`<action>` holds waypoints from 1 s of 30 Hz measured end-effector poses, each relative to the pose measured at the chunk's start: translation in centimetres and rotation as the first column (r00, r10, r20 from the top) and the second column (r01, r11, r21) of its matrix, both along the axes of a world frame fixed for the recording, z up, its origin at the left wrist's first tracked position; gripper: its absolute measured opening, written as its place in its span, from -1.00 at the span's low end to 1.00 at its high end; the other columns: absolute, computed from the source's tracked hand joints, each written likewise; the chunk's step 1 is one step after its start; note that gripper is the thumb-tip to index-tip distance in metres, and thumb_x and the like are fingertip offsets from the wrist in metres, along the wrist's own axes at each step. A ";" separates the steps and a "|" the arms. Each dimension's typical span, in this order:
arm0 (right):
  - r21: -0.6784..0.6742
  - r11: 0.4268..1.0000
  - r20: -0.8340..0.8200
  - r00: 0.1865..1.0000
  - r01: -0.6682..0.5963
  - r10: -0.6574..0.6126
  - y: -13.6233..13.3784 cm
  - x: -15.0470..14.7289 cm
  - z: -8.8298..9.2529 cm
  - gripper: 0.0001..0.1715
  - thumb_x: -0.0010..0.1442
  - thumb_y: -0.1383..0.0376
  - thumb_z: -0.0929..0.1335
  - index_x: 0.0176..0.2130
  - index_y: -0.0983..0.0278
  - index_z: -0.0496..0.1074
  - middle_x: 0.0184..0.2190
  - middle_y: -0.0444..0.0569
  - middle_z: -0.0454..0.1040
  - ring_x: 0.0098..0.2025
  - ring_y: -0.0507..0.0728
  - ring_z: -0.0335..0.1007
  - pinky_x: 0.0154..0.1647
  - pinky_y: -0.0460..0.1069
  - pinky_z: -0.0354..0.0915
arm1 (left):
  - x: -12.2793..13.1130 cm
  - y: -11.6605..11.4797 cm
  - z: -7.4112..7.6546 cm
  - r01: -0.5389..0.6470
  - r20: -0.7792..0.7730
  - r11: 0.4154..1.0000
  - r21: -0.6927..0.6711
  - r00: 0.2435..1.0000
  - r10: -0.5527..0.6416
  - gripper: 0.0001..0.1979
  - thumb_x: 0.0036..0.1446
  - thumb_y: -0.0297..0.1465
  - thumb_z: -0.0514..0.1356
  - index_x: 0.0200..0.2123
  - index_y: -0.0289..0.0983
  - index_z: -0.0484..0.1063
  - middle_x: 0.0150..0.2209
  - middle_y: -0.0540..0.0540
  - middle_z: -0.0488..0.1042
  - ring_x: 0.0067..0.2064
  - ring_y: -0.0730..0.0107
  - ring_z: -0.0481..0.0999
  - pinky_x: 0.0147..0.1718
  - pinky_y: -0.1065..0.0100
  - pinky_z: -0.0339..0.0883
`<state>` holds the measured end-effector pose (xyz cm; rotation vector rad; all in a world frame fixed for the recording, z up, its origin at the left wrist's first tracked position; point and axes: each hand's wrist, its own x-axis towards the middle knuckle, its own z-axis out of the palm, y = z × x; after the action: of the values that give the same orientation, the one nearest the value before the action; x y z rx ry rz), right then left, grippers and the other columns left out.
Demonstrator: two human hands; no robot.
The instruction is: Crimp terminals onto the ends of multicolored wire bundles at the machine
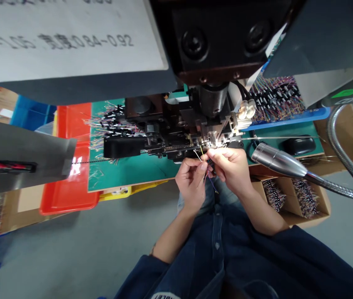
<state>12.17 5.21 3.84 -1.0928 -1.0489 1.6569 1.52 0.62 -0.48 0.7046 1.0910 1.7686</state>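
A: Where are the wires [202, 152]?
B: At the centre, right under the machine [214, 97] at 12 o'clock. The left hand [192, 180] has thumb and forefinger pinched on them.
A: And the right hand [230, 166]?
B: Fingertips bunched just beside the wire tips – whether they're clamped on 1, I can't tell.
A: Any room to move?
B: Tight towards 12, with metal at the fingertips. From the hands, bare green tabletop [139, 172] runs along 8 to 9 o'clock, its near edge close by. Open floor [126, 232] lies beyond that edge at 7 to 8. At 3 o'clock the lamp [278, 160] crowds the right side.
A: Counts?
B: 1 yellow and 1 white wire stick up; the rest are too small to count. 2 red trays [66, 201] at 9, 1 blue tray [293, 119] at 2 – plus 1 cardboard box [321, 218] at 4, with 2 packed sections showing.
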 end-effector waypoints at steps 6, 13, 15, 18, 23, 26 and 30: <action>0.051 0.999 0.017 1.000 -0.009 0.008 0.1 0.2 0.3 -0.56 0.41 -0.06 0.52 -0.32 0.20 0.73 -0.72 -0.27 0.31 -0.71 -0.04 0.12 -0.60 -0.06 0.28 | 0.0 0.0 0.1 0.003 0.002 1.000 0.002 1.000 -0.003 -0.75 0.37 -0.23 0.47 -0.25 -0.22 0.53 -0.41 0.03 0.61 -0.46 0.50 0.57 -0.44 0.45 0.50; 0.136 0.990 0.075 0.997 -0.036 0.026 0.1 0.3 1.2 -0.63 0.39 0.07 0.55 -0.40 0.21 0.68 -0.68 -0.21 0.41 -0.66 0.00 0.30 -0.65 -0.08 0.19 | 0.0 -0.2 -0.3 0.048 -0.011 0.999 -0.012 0.999 -0.048 -0.74 0.36 -0.23 0.48 -0.27 -0.22 0.53 -0.45 0.06 0.56 -0.49 0.48 0.54 -0.46 0.43 0.46; 0.120 0.993 0.065 0.998 -0.007 -0.001 0.0 0.3 1.0 -0.62 0.41 0.06 0.53 -0.38 0.21 0.69 -0.72 -0.23 0.35 -0.67 0.01 0.29 -0.65 -0.07 0.22 | 0.0 -0.2 -0.4 0.049 -0.012 0.999 -0.009 0.999 -0.049 -0.72 0.36 -0.23 0.47 -0.29 -0.23 0.51 -0.45 0.05 0.56 -0.48 0.49 0.54 -0.46 0.44 0.45; 0.086 0.996 0.043 0.998 0.032 -0.036 -0.1 0.2 0.6 -0.65 0.41 0.04 0.52 -0.30 0.20 0.75 -0.74 -0.26 0.32 -0.70 -0.01 0.21 -0.65 -0.06 0.26 | 0.1 -0.1 -0.3 0.029 0.015 1.000 -0.010 0.999 -0.029 -0.70 0.35 -0.23 0.48 -0.31 -0.23 0.50 -0.43 0.04 0.57 -0.46 0.51 0.56 -0.46 0.47 0.46; 0.037 0.999 -0.015 0.999 0.040 -0.039 -0.1 0.1 0.2 -0.62 0.39 -0.01 0.54 -0.30 0.20 0.76 -0.75 -0.29 0.28 -0.73 -0.06 0.08 -0.61 -0.08 0.32 | 0.1 0.1 -0.1 0.003 0.039 1.000 -0.006 0.999 -0.003 -0.72 0.34 -0.24 0.50 -0.28 -0.24 0.52 -0.39 0.02 0.63 -0.45 0.51 0.61 -0.46 0.49 0.50; 0.012 0.998 -0.016 0.998 0.059 -0.059 0.0 0.0 0.2 -0.63 0.37 -0.01 0.55 -0.29 0.20 0.77 -0.76 -0.29 0.27 -0.74 -0.06 0.04 -0.61 -0.07 0.32 | 0.1 0.2 0.1 -0.006 0.025 1.000 -0.007 1.000 0.006 -0.71 0.33 -0.22 0.50 -0.29 -0.24 0.53 -0.41 0.03 0.63 -0.47 0.52 0.61 -0.46 0.50 0.51; 0.003 0.998 -0.009 0.998 0.070 -0.070 -0.1 -0.1 0.3 -0.62 0.36 -0.03 0.55 -0.30 0.20 0.77 -0.77 -0.28 0.26 -0.74 -0.05 0.04 -0.61 -0.06 0.32 | 0.1 0.3 0.2 -0.011 0.012 1.000 -0.012 1.000 0.011 -0.70 0.32 -0.19 0.50 -0.28 -0.24 0.54 -0.42 0.03 0.63 -0.48 0.51 0.60 -0.47 0.49 0.52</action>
<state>12.07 5.15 4.10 -1.1068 -0.9967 1.6023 1.58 0.88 -0.33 0.6813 1.0983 1.7722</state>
